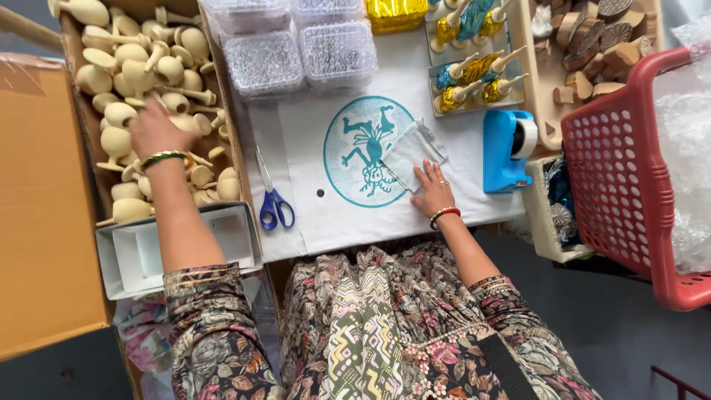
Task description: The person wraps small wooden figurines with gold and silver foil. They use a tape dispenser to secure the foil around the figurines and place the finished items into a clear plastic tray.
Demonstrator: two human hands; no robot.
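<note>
My left hand reaches into a cardboard box full of several pale wooden rattle-shaped pieces; its fingers lie among them, and whether they grip one I cannot tell. My right hand rests flat, fingers spread, on the corner of a small grey cloth pouch. The pouch lies on a white cloth printed with a teal round figure. Both wrists wear bangles.
Blue-handled scissors lie left of the print. A blue tape dispenser stands to the right, beside a red plastic basket. Clear boxes of beads, a tray of foil-wrapped rattles and wooden stamps line the back. A white open box sits near my left arm.
</note>
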